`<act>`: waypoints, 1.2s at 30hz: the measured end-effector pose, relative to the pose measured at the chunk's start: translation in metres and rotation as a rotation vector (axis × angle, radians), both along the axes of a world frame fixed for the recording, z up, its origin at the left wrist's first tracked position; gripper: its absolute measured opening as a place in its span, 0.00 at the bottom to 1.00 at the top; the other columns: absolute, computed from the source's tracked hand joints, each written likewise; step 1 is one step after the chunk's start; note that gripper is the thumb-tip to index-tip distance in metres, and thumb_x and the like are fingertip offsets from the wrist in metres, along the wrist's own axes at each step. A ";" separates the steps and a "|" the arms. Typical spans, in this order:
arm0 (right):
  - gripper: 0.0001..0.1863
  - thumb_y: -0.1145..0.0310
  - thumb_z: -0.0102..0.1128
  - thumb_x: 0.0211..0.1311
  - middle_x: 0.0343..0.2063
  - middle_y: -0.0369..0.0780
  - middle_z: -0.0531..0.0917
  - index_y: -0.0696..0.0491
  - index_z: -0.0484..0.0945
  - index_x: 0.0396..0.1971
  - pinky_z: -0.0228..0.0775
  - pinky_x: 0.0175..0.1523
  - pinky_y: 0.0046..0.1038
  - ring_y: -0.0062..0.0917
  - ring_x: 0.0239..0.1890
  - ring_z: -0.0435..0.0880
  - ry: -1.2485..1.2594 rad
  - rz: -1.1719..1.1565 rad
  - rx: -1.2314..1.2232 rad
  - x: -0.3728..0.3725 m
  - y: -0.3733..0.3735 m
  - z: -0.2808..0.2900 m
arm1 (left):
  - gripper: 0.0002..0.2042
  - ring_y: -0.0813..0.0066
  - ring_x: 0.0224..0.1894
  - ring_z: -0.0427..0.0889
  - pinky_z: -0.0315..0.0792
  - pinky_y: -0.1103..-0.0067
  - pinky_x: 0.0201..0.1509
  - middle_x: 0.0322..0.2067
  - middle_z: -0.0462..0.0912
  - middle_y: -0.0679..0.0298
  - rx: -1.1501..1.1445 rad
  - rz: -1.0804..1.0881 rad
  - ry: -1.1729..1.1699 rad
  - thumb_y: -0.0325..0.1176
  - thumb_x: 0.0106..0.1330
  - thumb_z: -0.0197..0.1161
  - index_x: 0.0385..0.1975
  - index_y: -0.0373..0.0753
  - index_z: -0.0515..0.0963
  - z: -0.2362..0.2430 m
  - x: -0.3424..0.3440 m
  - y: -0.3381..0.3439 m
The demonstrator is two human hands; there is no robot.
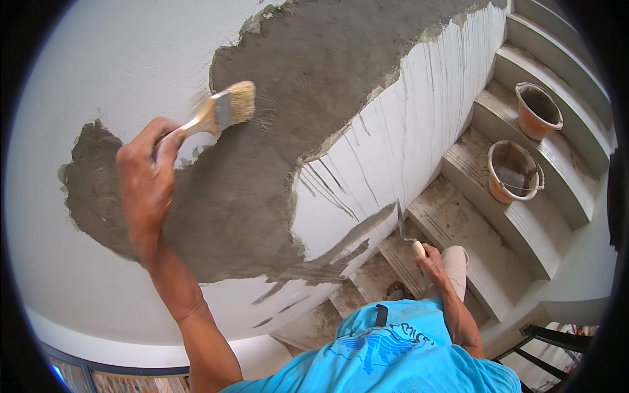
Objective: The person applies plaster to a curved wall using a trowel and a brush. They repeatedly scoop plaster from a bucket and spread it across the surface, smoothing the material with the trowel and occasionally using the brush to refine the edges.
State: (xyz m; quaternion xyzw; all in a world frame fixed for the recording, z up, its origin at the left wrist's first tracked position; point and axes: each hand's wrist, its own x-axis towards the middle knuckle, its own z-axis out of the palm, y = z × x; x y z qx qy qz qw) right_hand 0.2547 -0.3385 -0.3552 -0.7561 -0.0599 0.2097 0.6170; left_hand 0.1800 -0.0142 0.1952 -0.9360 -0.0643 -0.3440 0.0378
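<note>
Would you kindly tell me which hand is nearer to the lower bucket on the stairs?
Right: the right hand, holding a trowel, is below and left of the lower bucket; the left hand, holding a brush, is much farther left.

Flat brush (225, 109), cream bristles angled right, before grey plaster (301, 92) at left; pale-handled trowel (419, 249) at right, blade pointing far

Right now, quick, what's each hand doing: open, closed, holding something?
Left hand: closed, holding a wide bristle brush.
Right hand: closed, holding a trowel.
</note>
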 end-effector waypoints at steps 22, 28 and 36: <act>0.17 0.60 0.62 0.42 0.22 0.37 0.74 0.58 0.74 0.29 0.65 0.32 0.32 0.24 0.25 0.72 -0.146 0.082 -0.010 -0.002 -0.001 -0.001 | 0.08 0.83 0.25 0.70 0.62 0.81 0.27 0.24 0.80 0.69 -0.026 0.007 -0.226 0.35 0.74 0.63 0.41 0.37 0.84 -0.046 -0.059 0.006; 0.18 0.61 0.63 0.42 0.24 0.38 0.75 0.58 0.75 0.31 0.65 0.34 0.33 0.26 0.27 0.72 -0.045 0.095 -0.035 -0.002 -0.007 0.014 | 0.10 0.86 0.24 0.68 0.60 0.82 0.26 0.24 0.79 0.70 -0.138 0.055 -0.288 0.37 0.74 0.64 0.43 0.37 0.84 -0.075 -0.053 0.018; 0.19 0.63 0.62 0.42 0.26 0.38 0.77 0.59 0.78 0.35 0.68 0.32 0.32 0.25 0.28 0.74 -0.002 0.100 -0.095 0.003 -0.012 0.005 | 0.14 0.84 0.23 0.67 0.59 0.80 0.26 0.21 0.76 0.70 -0.541 -0.062 -0.210 0.43 0.72 0.66 0.41 0.35 0.84 -0.088 -0.048 0.001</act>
